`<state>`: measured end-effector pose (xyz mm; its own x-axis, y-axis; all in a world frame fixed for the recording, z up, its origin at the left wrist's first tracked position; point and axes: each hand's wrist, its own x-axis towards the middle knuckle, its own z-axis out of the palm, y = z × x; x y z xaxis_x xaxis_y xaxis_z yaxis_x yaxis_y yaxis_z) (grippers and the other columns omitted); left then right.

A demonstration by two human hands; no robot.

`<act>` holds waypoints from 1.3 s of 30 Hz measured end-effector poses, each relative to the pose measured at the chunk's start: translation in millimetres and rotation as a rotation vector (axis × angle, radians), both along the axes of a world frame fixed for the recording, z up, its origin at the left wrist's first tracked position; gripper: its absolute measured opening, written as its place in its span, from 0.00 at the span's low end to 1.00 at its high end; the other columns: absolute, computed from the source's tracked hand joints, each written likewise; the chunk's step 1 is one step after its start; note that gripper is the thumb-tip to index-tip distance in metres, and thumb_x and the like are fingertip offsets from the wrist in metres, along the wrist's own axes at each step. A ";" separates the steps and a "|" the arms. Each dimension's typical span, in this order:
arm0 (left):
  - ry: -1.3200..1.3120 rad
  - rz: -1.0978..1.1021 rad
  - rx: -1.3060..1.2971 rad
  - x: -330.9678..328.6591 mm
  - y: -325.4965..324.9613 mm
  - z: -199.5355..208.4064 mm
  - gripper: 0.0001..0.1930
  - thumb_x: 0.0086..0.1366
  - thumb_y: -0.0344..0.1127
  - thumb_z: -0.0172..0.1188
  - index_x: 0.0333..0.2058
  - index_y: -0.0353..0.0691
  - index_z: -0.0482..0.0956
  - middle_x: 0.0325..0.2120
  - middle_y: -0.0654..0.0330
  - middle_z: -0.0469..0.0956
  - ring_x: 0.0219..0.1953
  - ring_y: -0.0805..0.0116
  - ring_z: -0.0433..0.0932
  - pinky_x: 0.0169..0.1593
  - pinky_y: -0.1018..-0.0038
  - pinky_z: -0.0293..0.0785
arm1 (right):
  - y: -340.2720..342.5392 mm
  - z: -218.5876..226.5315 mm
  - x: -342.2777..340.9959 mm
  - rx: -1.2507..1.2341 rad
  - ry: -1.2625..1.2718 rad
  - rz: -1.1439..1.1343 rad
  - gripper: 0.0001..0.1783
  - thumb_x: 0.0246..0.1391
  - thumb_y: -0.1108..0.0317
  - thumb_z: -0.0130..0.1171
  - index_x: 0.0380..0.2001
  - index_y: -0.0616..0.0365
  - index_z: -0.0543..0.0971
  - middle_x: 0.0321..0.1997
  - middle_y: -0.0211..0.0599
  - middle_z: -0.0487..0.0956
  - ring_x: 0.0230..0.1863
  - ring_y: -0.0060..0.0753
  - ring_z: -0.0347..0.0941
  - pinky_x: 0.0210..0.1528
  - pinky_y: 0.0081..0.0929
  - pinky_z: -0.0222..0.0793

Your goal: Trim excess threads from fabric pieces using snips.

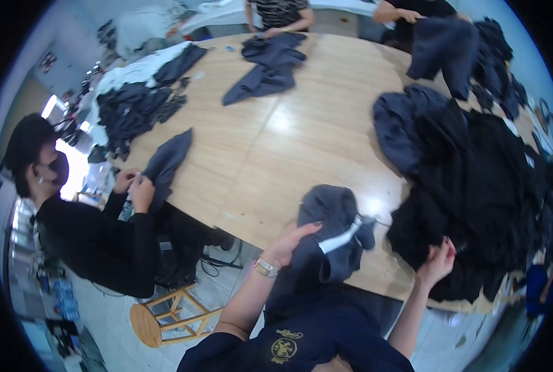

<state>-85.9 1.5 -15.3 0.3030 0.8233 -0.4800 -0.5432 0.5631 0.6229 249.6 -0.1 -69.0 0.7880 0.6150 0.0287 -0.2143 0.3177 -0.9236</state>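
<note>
A dark grey garment (333,208) lies bunched at the table's near edge, partly hanging toward my lap. Across it runs a white strip (340,239), perhaps a tape or lining. My left hand (289,243), with a metal watch on its wrist, holds the garment's left side; some of its fingers are hidden by the cloth. Off to the right, my right hand (436,265) is closed in a pinch before a heap of black garments (468,180). Something small, with a bit of red, shows at its fingertips, too blurred to name.
The wooden table (245,167) bears dark garment piles (130,111) at the far left. A person in black (102,242) handles a grey garment (171,158) at left. Two people (282,15) work across the table. A wooden stool (146,325) stands at lower left.
</note>
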 end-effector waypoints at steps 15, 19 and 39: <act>0.008 -0.019 0.177 -40.0 37.1 48.3 0.20 0.61 0.31 0.52 0.51 0.30 0.65 0.44 0.52 0.74 0.43 0.66 0.76 0.47 0.74 0.73 | 4.6 -35.9 2.4 -0.083 -0.143 0.123 0.06 0.55 0.69 0.54 0.34 0.60 0.73 0.23 0.24 0.70 0.14 0.10 0.55 0.16 0.10 0.49; 0.071 0.061 0.063 -75.5 68.1 31.4 0.19 0.59 0.35 0.55 0.48 0.32 0.70 0.42 0.55 0.75 0.41 0.68 0.76 0.46 0.74 0.73 | 4.3 -24.5 -6.2 -0.126 -0.165 0.112 0.05 0.56 0.69 0.54 0.32 0.60 0.71 0.23 0.24 0.67 0.15 0.10 0.56 0.16 0.10 0.49; 0.545 1.052 0.479 -282.6 165.3 107.2 0.36 0.53 0.45 0.63 0.55 0.42 0.53 0.33 0.63 0.65 0.32 0.73 0.65 0.30 0.73 0.66 | -5.9 -14.2 -9.9 -0.188 -0.314 0.135 0.08 0.51 0.70 0.58 0.30 0.65 0.76 0.22 0.34 0.75 0.15 0.20 0.62 0.17 0.18 0.58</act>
